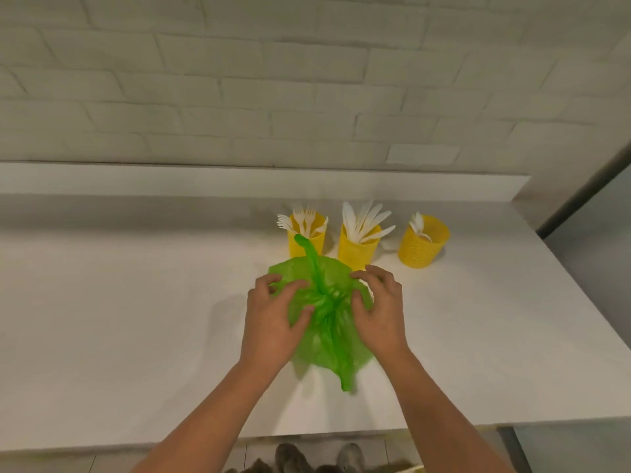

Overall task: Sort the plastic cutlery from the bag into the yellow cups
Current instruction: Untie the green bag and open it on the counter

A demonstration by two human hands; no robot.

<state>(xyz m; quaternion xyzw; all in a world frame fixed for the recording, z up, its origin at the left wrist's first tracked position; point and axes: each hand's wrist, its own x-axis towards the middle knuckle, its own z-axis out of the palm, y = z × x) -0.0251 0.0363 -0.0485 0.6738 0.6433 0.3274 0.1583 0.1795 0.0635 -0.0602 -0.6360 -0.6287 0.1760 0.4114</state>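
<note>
Green bag flat-ish on the white bench, dead centre, right between both hands. Knotted at the middle, twisted tail running away toward the cups, another bit of tail pointing back toward the bench's near edge. So long axis roughly straight away from the body, knot about level with the fingertips.

Left hand resting on the left side of the bag, fingers curled and spread, thumb close to the knot. Right hand mirrored on the right side, fingers arched, tips just touching the plastic. Neither really clamped on anything, more like pressing and picking at the knot. About equally near, maybe the left thumb a hair closer.

Three yellow cups lined up just beyond the bag: forks cup on the left, knives cup in the middle, third cup on the right with what looks like a spoon or two, hard to tell.

Can't see what's left inside the bag. Looks mostly deflated though, so probably near the end of the sorting.
</note>
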